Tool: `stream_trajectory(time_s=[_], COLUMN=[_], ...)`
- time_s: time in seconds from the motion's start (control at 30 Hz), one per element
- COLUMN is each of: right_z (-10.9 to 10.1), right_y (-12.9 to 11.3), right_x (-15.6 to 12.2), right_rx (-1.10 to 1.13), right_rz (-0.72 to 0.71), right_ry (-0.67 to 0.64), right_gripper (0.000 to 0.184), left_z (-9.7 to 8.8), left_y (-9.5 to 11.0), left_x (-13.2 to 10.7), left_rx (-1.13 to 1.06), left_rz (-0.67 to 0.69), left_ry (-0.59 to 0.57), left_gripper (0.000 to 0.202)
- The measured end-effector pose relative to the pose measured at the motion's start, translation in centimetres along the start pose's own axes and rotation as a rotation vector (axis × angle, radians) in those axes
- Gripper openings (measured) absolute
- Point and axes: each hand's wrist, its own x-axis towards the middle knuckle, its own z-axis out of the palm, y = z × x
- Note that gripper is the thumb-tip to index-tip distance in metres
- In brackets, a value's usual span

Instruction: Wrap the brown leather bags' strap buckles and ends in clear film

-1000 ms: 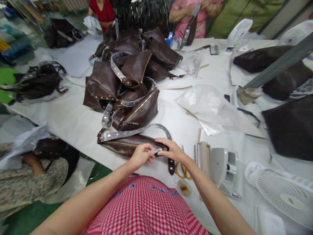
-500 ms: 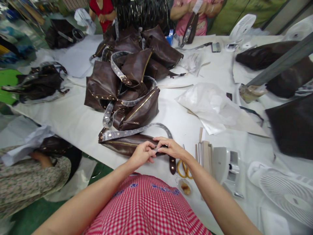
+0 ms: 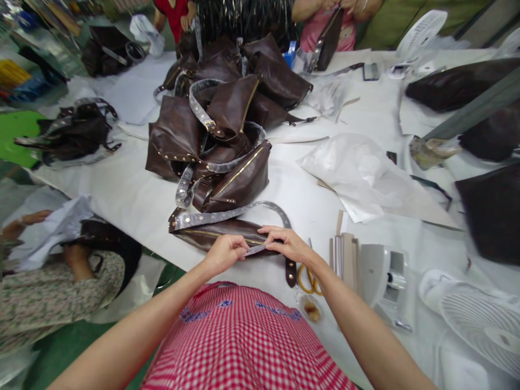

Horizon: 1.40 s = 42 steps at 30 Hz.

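Stretching left to right: brown bag (image 3: 229, 227)

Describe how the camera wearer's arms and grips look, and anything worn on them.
The left arm and right arm are bare, with no sleeves, watch or bracelet in view. The left grip and right grip are ungloved hands. A red-and-white checked garment with blue markings covers the torso.

Pale strip (image 3: 257, 249) between left hand (image 3: 226, 253) and right hand (image 3: 287, 244): too small for me to identify. Right hand hides part of the brown bag (image 3: 227, 227) from me. White fan (image 3: 479, 319), lower right: cropped by the edge. Pink-clad person (image 3: 307, 39), upper right of centre: head cut off. Background (image 3: 24, 32), upper left: blurred, I read no detail.
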Motion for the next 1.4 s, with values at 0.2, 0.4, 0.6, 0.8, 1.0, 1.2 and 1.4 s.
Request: stream_trajectory(time_s=[0.2, 0.4, 0.6, 0.8, 1.0, 1.2, 1.4], right_z=[0.2, 0.7, 1.1, 0.8, 0.3, -1.8, 3.9], right_y=[0.3, 0.4, 0.7, 0.8, 0.2, -1.3, 0.4], right_x=[0.0, -0.1, -0.7, -0.4, -0.9, -8.5, -20.8], right_rx=[0.024, 0.017, -0.004, -0.051, -0.3, -0.404, -0.082], right_rz=[0.0, -0.032, -0.115, -0.206, -0.313, 0.073, 0.721], right_ry=[0.019, 0.073, 0.118, 0.102, 0.097, 0.549, 0.992], right_gripper=[0.012, 0.012, 0.014, 0.015, 0.018, 0.019, 0.029], left_z=[0.5, 2.2, 2.3, 2.4, 3.5, 4.0, 4.7], left_y=[1.7, 2.4, 3.1, 2.8, 1.8, 1.5, -0.6], left_x=[0.7, 2.1, 2.6, 3.1, 3.0, 3.3, 3.8], left_rx=[0.255, 0.006, -0.223, -0.353, -0.295, -0.222, -0.09], left_rz=[0.094, -0.106, -0.294, -0.4, -0.289, -0.219, 0.006], left_ry=[-0.007, -0.12, -0.275, -0.279, -0.22, -0.257, -0.124], left_gripper=[0.018, 0.011, 0.011, 0.041, 0.04, 0.032, 0.033])
